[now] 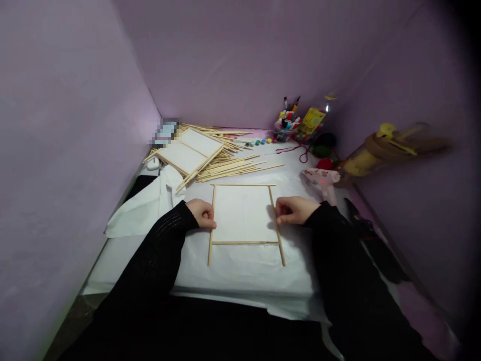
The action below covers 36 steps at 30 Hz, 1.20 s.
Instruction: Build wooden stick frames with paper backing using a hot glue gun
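A frame of thin wooden sticks with a white panel inside it lies on the white-covered table. Its two side sticks run on past the lower crossbar toward me. My left hand is closed at the left side stick, thumb and fingers pinching it. Opposite, my right hand pinches the right side stick with curled fingers. Behind my left hand rests a second stick frame with white panels, tilted over a pile of loose wooden sticks.
A pink glue gun with a small red light lies beyond my right hand. Farther back are a cup of markers, small paint pots and red yarn. White cloth or paper is bunched at left. Walls enclose the table.
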Available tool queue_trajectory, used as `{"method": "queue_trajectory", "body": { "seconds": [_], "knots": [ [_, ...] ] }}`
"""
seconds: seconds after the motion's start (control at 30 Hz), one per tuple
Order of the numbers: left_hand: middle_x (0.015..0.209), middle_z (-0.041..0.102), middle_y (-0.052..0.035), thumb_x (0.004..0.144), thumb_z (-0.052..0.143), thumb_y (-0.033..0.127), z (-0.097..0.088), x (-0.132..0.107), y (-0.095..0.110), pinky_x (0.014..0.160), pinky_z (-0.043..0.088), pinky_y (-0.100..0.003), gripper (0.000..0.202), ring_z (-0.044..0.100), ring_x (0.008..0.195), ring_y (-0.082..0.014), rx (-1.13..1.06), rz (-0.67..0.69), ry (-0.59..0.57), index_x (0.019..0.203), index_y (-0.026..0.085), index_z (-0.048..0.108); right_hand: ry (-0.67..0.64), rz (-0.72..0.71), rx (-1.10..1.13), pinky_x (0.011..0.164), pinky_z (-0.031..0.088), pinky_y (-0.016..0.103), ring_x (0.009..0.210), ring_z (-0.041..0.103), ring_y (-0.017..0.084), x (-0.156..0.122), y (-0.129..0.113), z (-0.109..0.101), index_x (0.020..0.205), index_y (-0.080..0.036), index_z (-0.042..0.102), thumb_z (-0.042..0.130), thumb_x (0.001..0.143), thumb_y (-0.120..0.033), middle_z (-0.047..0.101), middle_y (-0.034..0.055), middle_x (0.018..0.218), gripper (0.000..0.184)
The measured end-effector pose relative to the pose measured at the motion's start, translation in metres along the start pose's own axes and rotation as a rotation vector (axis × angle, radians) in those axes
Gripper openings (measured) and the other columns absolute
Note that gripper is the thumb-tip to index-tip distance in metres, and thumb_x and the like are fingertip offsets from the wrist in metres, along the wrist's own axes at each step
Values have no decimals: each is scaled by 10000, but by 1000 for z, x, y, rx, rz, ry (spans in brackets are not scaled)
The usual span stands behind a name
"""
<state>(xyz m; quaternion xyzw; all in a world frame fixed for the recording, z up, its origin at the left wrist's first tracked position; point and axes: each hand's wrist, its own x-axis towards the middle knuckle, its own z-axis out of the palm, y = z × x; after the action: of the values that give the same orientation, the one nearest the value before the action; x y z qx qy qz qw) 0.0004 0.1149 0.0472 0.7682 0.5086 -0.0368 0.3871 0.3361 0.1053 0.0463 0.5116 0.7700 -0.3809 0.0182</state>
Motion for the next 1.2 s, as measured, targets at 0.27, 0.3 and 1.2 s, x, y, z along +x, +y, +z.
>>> {"method": "queue_trajectory", "body": {
  "seconds": [0.27, 0.3, 1.2],
  "knots": [
    [495, 516, 99, 497, 736, 363, 3, -7, -4, 479, 287, -213, 340, 465, 473, -102, 23, 14, -147, 667, 215, 482, -159, 97, -206, 520, 280, 235, 574, 440, 126, -12, -29, 6, 698, -226, 423, 728, 588, -289, 511, -38, 624, 331],
    [500, 518, 102, 495, 739, 359, 3, -6, -4, 479, 288, -213, 363, 472, 479, -105, 27, 12, -160, 685, 218, 464, -158, 100, -214, 520, 277, 234, 576, 446, 126, -12, -29, 7, 702, -226, 422, 723, 594, -280, 515, -38, 626, 324],
    [530, 490, 92, 510, 708, 333, 5, 3, 0, 484, 260, -224, 345, 455, 507, -119, 96, -21, -61, 670, 224, 423, 375, 478, -237, 605, 405, 295, 728, 625, 229, -44, 27, -8, 785, -204, 565, 546, 766, -412, 668, 79, 748, 210]
  ]
}}
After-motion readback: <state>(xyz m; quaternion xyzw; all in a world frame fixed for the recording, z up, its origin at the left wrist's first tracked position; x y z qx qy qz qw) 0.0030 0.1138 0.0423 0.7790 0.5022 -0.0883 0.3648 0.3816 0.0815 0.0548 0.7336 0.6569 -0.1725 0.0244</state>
